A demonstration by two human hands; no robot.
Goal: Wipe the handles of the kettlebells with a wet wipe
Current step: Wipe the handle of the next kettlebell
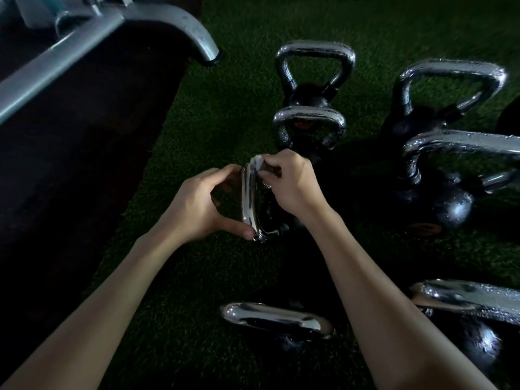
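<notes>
Left grip pinching chrome handle, right grip clutching wet wipe against it

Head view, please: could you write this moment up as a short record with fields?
activity: wiping a kettlebell handle
left hand: holds the handle between thumb and fingers
right hand: pinches the wet wipe against the handle's far end
other kettlebells: at least six in view, chrome handles
floor: green turf
</notes>
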